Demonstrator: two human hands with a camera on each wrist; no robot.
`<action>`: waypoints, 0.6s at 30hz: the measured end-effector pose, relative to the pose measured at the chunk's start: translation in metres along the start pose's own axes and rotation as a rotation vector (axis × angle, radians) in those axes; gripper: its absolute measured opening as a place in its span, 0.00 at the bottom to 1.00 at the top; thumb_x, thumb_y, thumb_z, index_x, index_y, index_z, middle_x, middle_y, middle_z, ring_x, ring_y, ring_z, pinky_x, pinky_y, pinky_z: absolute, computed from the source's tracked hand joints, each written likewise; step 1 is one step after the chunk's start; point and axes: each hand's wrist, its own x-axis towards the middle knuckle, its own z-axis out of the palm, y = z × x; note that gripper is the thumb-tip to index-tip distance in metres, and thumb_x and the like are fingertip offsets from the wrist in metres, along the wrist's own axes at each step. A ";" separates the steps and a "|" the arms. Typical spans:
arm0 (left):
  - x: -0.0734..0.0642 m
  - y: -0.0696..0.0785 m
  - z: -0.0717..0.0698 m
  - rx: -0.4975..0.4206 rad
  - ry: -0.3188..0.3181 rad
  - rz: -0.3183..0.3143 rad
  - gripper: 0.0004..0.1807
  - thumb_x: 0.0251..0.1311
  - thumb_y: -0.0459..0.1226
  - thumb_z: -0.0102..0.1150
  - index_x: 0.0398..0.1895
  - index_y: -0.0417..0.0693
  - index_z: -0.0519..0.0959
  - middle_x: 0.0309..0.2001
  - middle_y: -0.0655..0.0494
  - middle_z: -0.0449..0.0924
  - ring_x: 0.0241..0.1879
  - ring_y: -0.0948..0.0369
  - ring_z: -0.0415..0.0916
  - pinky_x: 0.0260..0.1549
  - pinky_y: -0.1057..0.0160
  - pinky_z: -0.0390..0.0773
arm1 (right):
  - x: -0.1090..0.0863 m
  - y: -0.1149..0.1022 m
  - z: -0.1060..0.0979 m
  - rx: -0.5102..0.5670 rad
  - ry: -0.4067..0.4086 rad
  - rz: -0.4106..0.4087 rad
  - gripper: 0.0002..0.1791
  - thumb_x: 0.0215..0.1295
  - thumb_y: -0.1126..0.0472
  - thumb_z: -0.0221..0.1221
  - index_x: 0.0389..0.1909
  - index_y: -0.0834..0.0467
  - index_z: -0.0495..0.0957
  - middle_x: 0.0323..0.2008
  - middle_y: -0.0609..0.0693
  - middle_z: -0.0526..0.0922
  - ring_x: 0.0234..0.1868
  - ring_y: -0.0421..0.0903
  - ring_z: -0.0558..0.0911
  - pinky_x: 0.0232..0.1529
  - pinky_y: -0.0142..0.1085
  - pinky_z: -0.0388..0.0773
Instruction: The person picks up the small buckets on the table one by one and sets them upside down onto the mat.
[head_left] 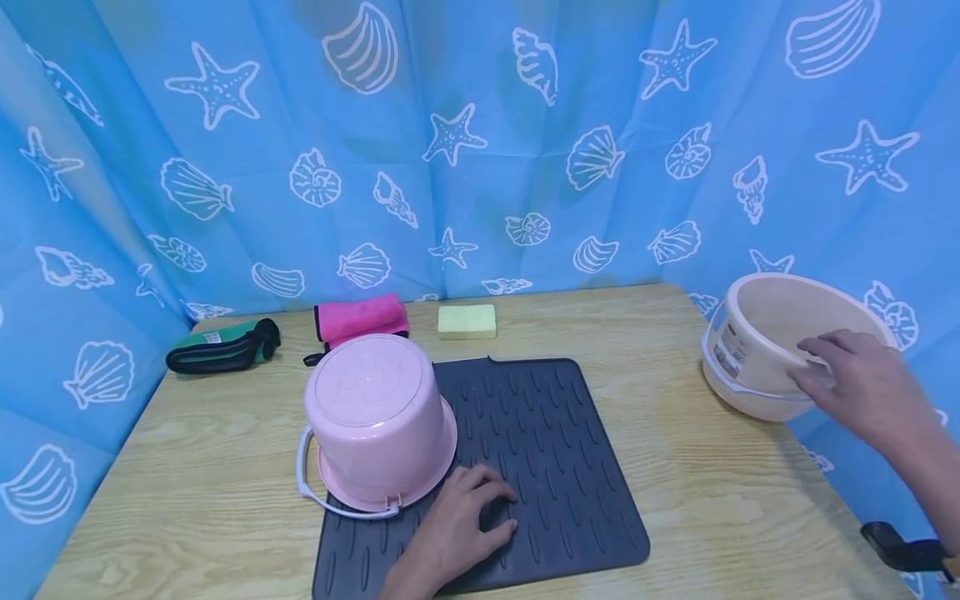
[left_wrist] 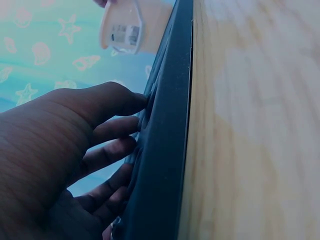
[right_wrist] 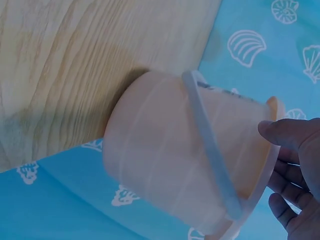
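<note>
On the right, my right hand [head_left: 870, 383] holds the rim of a cream bucket [head_left: 765, 358], thumb outside and fingers over the inner side. This bucket stands upright at the table's right edge, partly overhanging it; its pale handle [right_wrist: 212, 145] hangs down along the side. My left hand [head_left: 456, 529] rests on a dark grey ridged mat [head_left: 555, 500], fingers spread and slightly bent, fingertips touching its surface in the left wrist view. Just beyond that hand, a pink bucket [head_left: 382, 454] sits upside down on the mat's left part, its handle lying out to the left.
Behind the pink bucket lies a folded pink cloth [head_left: 363, 317], with a yellow-green sponge [head_left: 467, 322] to its right. A rolled green and black cloth [head_left: 223, 346] is at the back left. A blue shell-patterned curtain [head_left: 480, 200] surrounds the wooden table [head_left: 705, 500].
</note>
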 end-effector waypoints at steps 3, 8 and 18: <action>0.000 0.000 0.001 0.003 0.006 -0.004 0.12 0.59 0.48 0.69 0.47 0.64 0.84 0.50 0.70 0.74 0.47 0.66 0.67 0.51 0.57 0.74 | -0.001 0.003 0.001 -0.013 -0.009 0.004 0.24 0.44 0.68 0.75 0.42 0.74 0.79 0.36 0.70 0.78 0.38 0.68 0.75 0.38 0.61 0.72; -0.002 -0.001 0.000 0.008 0.041 0.025 0.12 0.59 0.47 0.70 0.46 0.62 0.85 0.49 0.69 0.75 0.47 0.66 0.68 0.51 0.59 0.74 | 0.000 0.005 0.003 -0.038 -0.019 0.005 0.20 0.43 0.69 0.75 0.38 0.74 0.81 0.32 0.68 0.80 0.37 0.66 0.74 0.40 0.61 0.69; -0.002 -0.003 0.000 0.002 0.041 0.035 0.11 0.60 0.46 0.69 0.46 0.63 0.84 0.50 0.69 0.75 0.48 0.65 0.68 0.53 0.59 0.73 | -0.004 0.000 0.005 -0.040 0.055 -0.062 0.14 0.44 0.74 0.72 0.32 0.76 0.81 0.24 0.65 0.79 0.26 0.61 0.76 0.33 0.58 0.73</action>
